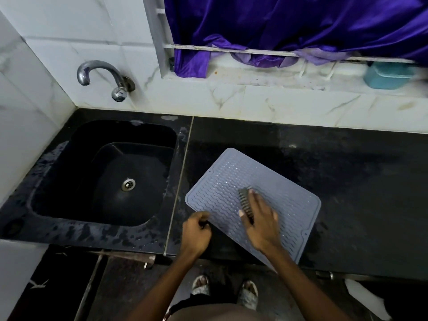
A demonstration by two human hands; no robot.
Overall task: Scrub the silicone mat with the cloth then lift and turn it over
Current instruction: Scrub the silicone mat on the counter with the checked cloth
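A grey silicone mat (231, 174) with a wavy ribbed surface lies flat and askew on the black countertop (347, 181), one corner overhanging the front edge. My right hand (259, 218) rests on the mat's middle, fingers wrapped over a dark grey ribbed cloth (244, 199) pressed against the surface. My left hand (196, 230) is closed at the mat's near left edge, pinching it against the counter. Part of the cloth is hidden under my fingers.
A black sink (111, 172) with a steel drain sits left of the mat, under a chrome tap (102, 77). The counter by the sink looks wet. A purple curtain (289, 24) hangs behind, with a teal box (389, 76) on the ledge.
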